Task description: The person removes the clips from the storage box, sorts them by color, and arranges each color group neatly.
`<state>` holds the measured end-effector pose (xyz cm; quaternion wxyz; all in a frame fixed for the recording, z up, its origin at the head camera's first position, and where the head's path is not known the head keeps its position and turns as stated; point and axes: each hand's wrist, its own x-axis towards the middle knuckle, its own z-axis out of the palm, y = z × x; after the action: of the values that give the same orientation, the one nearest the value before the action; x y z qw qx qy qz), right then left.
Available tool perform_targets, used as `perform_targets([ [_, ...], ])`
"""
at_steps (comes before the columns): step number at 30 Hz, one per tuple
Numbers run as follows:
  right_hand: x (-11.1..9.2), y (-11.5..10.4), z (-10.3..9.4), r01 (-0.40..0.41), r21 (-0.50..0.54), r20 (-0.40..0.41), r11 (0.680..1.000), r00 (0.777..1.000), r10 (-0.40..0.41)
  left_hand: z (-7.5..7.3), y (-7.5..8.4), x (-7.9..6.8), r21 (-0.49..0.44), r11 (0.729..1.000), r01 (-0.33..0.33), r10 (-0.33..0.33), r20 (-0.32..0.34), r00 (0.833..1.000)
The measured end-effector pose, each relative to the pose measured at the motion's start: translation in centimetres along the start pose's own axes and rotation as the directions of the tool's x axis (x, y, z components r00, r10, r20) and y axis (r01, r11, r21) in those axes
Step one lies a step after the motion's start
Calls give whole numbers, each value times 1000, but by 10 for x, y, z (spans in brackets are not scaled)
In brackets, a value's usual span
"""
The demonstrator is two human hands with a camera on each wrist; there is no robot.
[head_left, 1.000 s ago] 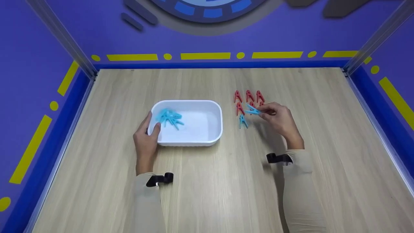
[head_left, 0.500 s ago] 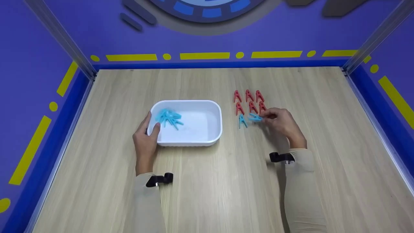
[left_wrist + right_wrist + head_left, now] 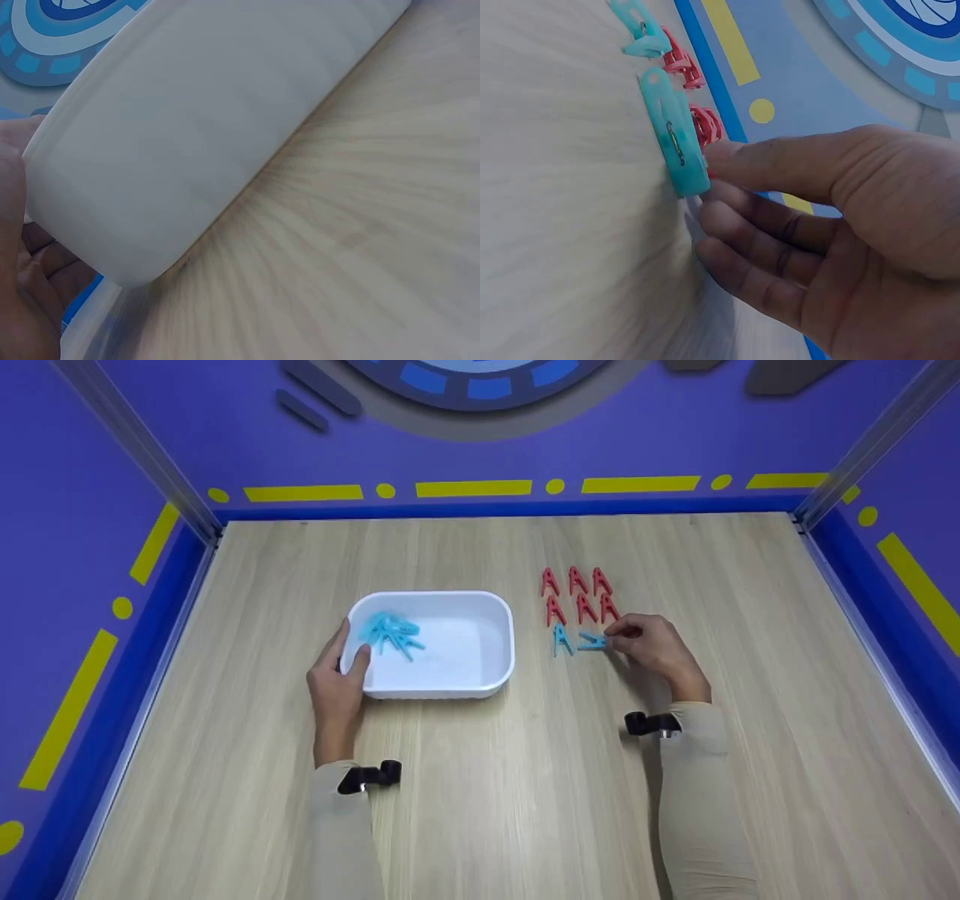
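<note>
My left hand (image 3: 339,690) grips the left end of a white plastic basin (image 3: 465,690), thumb over the rim and fingers outside. Several light blue clothespins (image 3: 394,634) lie heaped in the basin's left part. Between thumb and fingertips, my right hand (image 3: 656,649) pinches a blue clothespin (image 3: 592,641), lying sideways low over the table; in the right wrist view this clothespin (image 3: 673,139) shows its metal spring. To its left another blue clothespin (image 3: 562,640) is on the table. Behind these, red clothespins (image 3: 585,609) form two rows of three.
A wood-grain table (image 3: 465,795) carries everything. Blue-purple panels with yellow marks, such as the back wall (image 3: 480,457), enclose it on the far side and both flanks. Black wrist cameras sit on both sleeves.
My right hand has come a little toward me, bringing the blue clothespin from over the red rows down beside the other blue one. The left hand and basin stay put.
</note>
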<state>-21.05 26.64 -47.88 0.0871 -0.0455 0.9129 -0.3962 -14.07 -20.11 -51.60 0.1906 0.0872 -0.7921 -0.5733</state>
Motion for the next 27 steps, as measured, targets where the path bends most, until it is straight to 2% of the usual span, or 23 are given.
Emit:
perform_targets([
  [6,2,-6,8,-59,-9,-47,998,997,58,0,-2,0,3,1000,-13,13,-1,1000],
  [12,5,-6,13,-35,-5,-38,999,999,35,0,-2,1,9,1000,-14,14,2,1000],
  [19,7,-3,11,3,-9,-79,1000,997,-4,0,-3,1,10,1000,-8,8,5,1000],
  [27,9,-7,17,-49,23,-137,999,989,51,0,-3,1,2,1000,0,0,6,1000],
])
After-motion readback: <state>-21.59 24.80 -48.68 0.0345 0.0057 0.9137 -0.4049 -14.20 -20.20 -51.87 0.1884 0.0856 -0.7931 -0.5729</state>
